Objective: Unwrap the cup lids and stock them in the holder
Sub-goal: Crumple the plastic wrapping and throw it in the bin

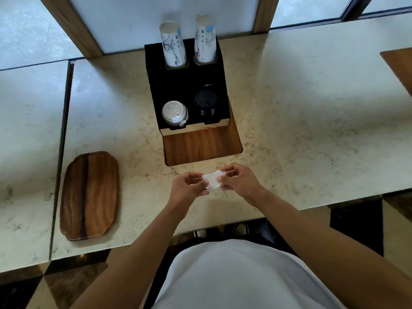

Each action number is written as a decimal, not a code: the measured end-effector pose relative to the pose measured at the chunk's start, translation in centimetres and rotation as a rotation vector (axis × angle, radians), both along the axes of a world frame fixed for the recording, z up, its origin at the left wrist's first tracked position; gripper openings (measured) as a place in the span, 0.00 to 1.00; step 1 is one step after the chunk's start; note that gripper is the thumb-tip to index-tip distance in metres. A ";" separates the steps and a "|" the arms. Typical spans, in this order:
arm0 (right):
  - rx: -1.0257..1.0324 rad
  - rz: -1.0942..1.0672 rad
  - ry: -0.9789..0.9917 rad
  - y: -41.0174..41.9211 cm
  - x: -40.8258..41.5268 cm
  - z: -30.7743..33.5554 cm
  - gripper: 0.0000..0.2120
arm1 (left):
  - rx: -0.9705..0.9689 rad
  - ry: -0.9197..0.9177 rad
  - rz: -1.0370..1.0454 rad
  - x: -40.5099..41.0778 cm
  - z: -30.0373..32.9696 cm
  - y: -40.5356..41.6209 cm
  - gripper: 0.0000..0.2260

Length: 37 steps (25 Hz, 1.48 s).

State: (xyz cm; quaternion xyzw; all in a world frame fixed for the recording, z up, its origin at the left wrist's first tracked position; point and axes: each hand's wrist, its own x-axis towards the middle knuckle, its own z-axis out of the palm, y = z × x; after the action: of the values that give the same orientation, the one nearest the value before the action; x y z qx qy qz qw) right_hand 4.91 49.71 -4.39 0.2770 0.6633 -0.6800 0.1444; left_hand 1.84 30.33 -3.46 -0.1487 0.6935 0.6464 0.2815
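Over the marble counter's front part, my left hand and my right hand pinch a small crumpled piece of clear plastic wrap between them. The black holder stands behind on a wooden base. A stack of white lids fills its front left slot, and a stack of black lids fills its front right slot. Two stacks of printed paper cups stand in the rear slots.
A wooden tray lies on the counter to the left of my hands. A seam splits the counter at the left. Windows and wooden posts line the back. A wooden corner shows at far right.
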 end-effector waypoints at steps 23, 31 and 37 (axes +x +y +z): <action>-0.274 -0.755 0.012 14.1 23.0 -2.1 0.11 | -0.063 0.016 -0.676 11.4 -1.0 19.9 0.10; -0.323 -0.974 -0.049 19.3 32.7 -6.0 0.12 | -0.229 -0.014 -0.781 19.2 -4.8 29.8 0.08; -0.344 -1.136 -0.174 21.4 35.6 -13.6 0.11 | -0.335 -0.065 -0.882 22.3 -13.6 34.8 0.07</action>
State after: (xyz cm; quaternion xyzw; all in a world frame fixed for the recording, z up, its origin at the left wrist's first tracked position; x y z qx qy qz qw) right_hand 40.56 71.10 -17.96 0.6155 0.2775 -0.7233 -0.1450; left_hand 24.14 65.18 -17.02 0.0967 0.7760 0.3392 0.5229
